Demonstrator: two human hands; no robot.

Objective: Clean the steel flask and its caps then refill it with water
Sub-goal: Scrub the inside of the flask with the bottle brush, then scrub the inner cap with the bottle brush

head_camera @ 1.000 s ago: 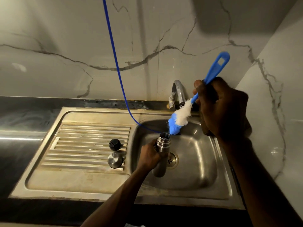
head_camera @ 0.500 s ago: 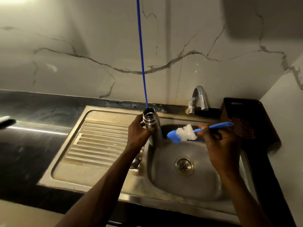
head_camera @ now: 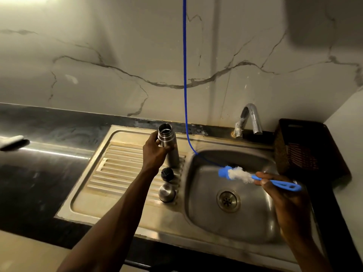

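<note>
We see the steel flask (head_camera: 168, 148) standing up on the ridged drain board (head_camera: 125, 169) of the sink (head_camera: 231, 205), right by the edge of the bowl. Its mouth is open, with no cap on. The left hand (head_camera: 155, 154) is wrapped around its upper part, just under the neck rings.

The flask is hard metal, so we think it will not bend or break. It looks smooth and shiny, and if it is wet it may slip. We think the best place to hold it is around the middle of the body, with the fingers all the way round. It stands on bumpy ridges, so it could tip if we let go fast. We cannot tell if there is water inside, so we cannot say if it is heavy.

The black cap (head_camera: 167, 174) and the steel cap (head_camera: 166, 192) sit on the drain board, near the flask. They are small and round and may roll.

The right hand (head_camera: 282, 195) pinches the blue bottle brush (head_camera: 253, 178) by its handle, over the sink bowl. The brush head looks soft and fluffy.
</note>
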